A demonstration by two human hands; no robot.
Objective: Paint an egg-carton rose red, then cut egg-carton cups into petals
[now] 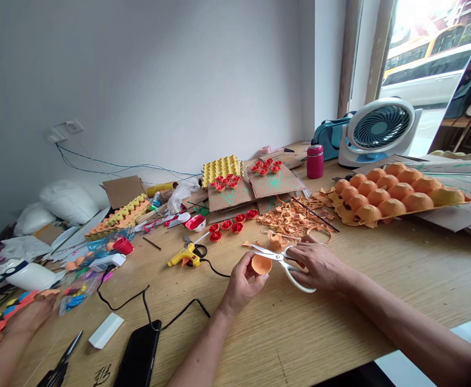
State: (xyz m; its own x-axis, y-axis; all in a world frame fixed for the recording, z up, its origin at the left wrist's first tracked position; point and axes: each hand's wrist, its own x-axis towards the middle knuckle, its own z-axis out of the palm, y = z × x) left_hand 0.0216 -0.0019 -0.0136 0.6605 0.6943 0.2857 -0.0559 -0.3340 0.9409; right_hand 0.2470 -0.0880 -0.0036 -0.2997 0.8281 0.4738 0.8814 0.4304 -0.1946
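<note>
My left hand (pixel 243 285) pinches an orange egg carton cup (pixel 261 264) by its side, its hollow facing up toward me. My right hand (pixel 318 263) grips white-handled scissors (pixel 299 277), fingers through the loops. The blades (pixel 268 252) lie along the far rim of the cup; whether they bite into the card is hard to make out. Beyond both hands spreads a heap of orange carton scraps (pixel 289 217). Several red paper roses (pixel 237 228) sit on the table behind my left hand.
A yellow glue gun (pixel 186 255) lies left, its cord running toward my left hand. An orange egg tray (pixel 396 196) stands right, before a fan (pixel 380 129). A black phone (pixel 138 355) rests near the front. Another person's hand (pixel 31 314) is at far left.
</note>
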